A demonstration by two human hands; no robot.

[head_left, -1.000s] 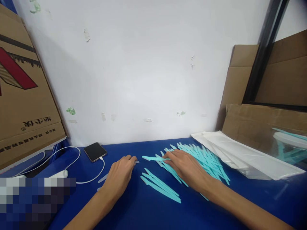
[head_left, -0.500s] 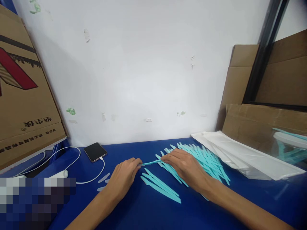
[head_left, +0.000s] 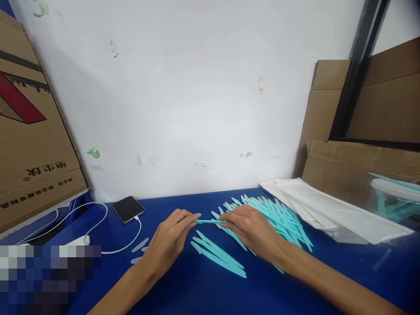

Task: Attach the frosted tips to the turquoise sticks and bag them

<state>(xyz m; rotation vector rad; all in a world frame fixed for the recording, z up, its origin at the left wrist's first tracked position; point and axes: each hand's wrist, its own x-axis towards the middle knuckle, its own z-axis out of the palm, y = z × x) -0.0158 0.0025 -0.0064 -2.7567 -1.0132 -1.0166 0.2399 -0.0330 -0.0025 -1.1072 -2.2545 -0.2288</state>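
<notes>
A slim turquoise eyebrow razor (head_left: 209, 222) is stretched level between my two hands above the blue table. My left hand (head_left: 173, 234) pinches its left end, hiding that tip under the fingers. At the other end, my right hand (head_left: 252, 227) grips the handle between thumb and fingers. Behind and beneath the right hand spreads a pile of turquoise eyebrow razors (head_left: 282, 218), many tipped with clear caps. A small group of similar razors (head_left: 218, 256) lies fanned between my forearms. Loose clear caps (head_left: 140, 245) rest on the table left of my left wrist.
A phone (head_left: 128, 209) with a white cable (head_left: 139, 236) lies at the back left. White plastic bags (head_left: 315, 205) are stacked at right, near a clear container (head_left: 393, 197) holding more razors. Cardboard boxes (head_left: 39, 144) flank the table, and a white wall (head_left: 197, 87) rises behind.
My left hand has shifted slightly right and up along the razor, and its fingers now cover the clear tip that showed before. The right hand stays nearly in place.
</notes>
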